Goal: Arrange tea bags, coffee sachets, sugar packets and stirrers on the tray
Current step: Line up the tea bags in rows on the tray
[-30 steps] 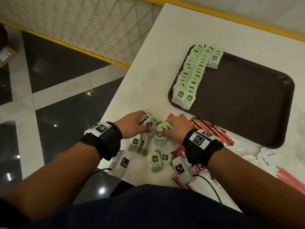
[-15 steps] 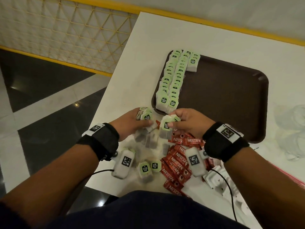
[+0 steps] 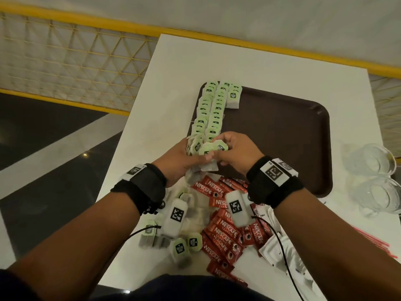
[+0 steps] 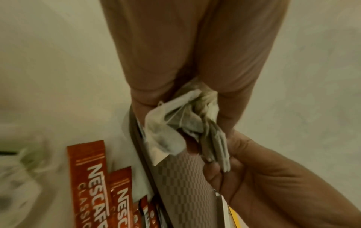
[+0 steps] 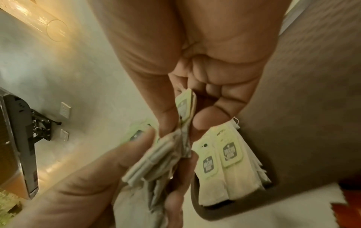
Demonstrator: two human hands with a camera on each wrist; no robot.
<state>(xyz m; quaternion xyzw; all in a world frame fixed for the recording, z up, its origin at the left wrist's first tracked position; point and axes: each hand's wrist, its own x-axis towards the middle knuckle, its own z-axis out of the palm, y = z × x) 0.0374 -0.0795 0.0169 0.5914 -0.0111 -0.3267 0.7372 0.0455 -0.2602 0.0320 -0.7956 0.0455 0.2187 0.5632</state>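
Note:
A brown tray (image 3: pixel 282 137) lies on the white table, with two rows of green-tagged tea bags (image 3: pixel 211 109) along its left side. Over the tray's near left corner my left hand (image 3: pixel 188 153) grips a bunch of tea bags (image 3: pixel 197 146). My right hand (image 3: pixel 221 153) pinches a few more tea bags (image 3: pixel 219 147) against that bunch. In the right wrist view the pinched tags (image 5: pixel 184 108) sit just above the tea bags on the tray (image 5: pixel 224 162). Loose tea bags (image 3: pixel 180 248), red coffee sachets (image 3: pixel 223 233), white sugar packets (image 3: pixel 282 253) and red stirrers (image 3: pixel 373 240) lie on the near table.
Two clear glass cups (image 3: pixel 373 161) stand right of the tray. The table's left edge (image 3: pixel 121 148) drops to a dark floor, with a yellow mesh railing behind. The tray's middle and right side show bare brown surface.
Both hands have lifted off the loose pile with tea bags and moved forward to the tray's near left corner, where they now meet.

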